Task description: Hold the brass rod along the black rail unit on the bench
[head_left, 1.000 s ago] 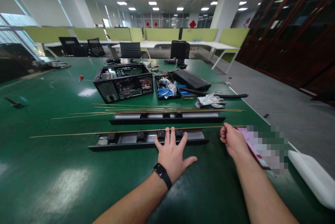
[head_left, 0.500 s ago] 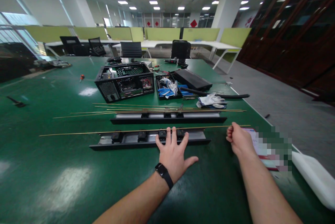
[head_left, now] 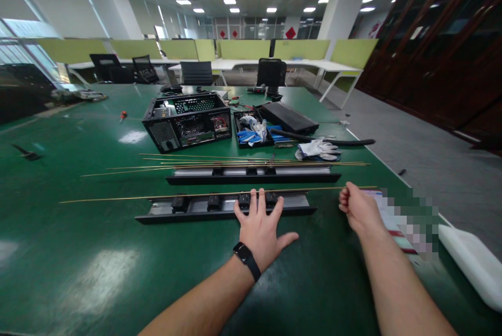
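Observation:
My left hand (head_left: 259,226), fingers spread, lies over the nearer black channel rail (head_left: 223,216), its fingertips by the black blocks inside. Several such blocks, one of them a black block (head_left: 214,202), sit along the rail's silvery trough. My right hand (head_left: 358,206) is closed around a long thin brass-coloured rod (head_left: 117,200) near its right end. That rod runs left along the rail's far edge and well past the rail's left end. Farther back is a second black rail (head_left: 251,179) with dark blocks in it, and several loose thin rods (head_left: 188,164) lie across and behind it.
Behind the rails stand an open black computer case (head_left: 188,124), a black tray (head_left: 270,143) of blue-and-white gloves, a flat black box (head_left: 292,120) and a white glove (head_left: 318,150). On the right are a printed sheet (head_left: 392,215) and a white object (head_left: 468,257) near the table edge.
The leftmost block in the nearer rail now sits slightly farther right. Both hands stay nearly in place, the right one still gripping the rod.

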Available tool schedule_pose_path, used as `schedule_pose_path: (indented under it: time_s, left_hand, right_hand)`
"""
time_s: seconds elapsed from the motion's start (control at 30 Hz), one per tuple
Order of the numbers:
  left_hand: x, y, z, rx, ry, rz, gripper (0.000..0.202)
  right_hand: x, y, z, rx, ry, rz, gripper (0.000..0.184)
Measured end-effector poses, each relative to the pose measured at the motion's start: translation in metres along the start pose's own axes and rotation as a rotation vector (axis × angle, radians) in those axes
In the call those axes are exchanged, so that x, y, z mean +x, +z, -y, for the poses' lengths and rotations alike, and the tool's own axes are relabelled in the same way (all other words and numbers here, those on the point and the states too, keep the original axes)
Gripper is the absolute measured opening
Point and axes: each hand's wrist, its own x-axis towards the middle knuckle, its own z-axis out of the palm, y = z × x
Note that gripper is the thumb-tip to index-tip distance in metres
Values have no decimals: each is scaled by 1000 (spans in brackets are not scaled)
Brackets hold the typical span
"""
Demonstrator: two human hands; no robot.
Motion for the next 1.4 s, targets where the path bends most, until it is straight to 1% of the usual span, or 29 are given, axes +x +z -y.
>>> schedule_pose_path:
  time_s: [0.17,0.33,0.4,0.53,0.67,0.8,0.87,0.97,1.03,1.17,1.3,1.4]
  left_hand:
    - [0,-1,-1,13,-9,6,90]
    - [0,-1,-1,12,-13,-2,91]
    - [0,0,-1,12,-9,-12,90]
    - [0,2,-1,13,0,-26,90]
    - [-1,3,-1,10,2,-32,89]
    - [-1,3,-1,19,12,-45,88]
    - [-1,3,-1,24,12,-48,89]
    - [-1,3,-1,26,4,-45,89]
    - [0,2,-1,22,0,-35,89]
    - [0,1,-2,9,-3,-20,88]
    - [-1,0,-2,10,-9,-18,89]
    - [-1,0,-1,10,-5,-13,88]
  right_hand:
    - [-8,6,-13,-27,-27,137,31]
    - [-27,16,-20,-66,-46,311,44]
    - [-33,20,-20,-89,-55,357,50]
    - [-35,21,-21,-120,-71,379,55]
    - [-36,20,-21,-143,-86,399,56]
    - [-39,22,-23,-208,-109,457,57]
    - [-40,23,-23,-221,-110,465,57]
    - [-39,24,-22,-207,-87,435,55]
    - [-35,22,-20,-155,-74,391,52]
    - [-19,13,-15,-26,-59,226,41]
    - [-4,4,-9,-5,-39,82,29]
    - [3,0,-3,15,-27,-1,25]
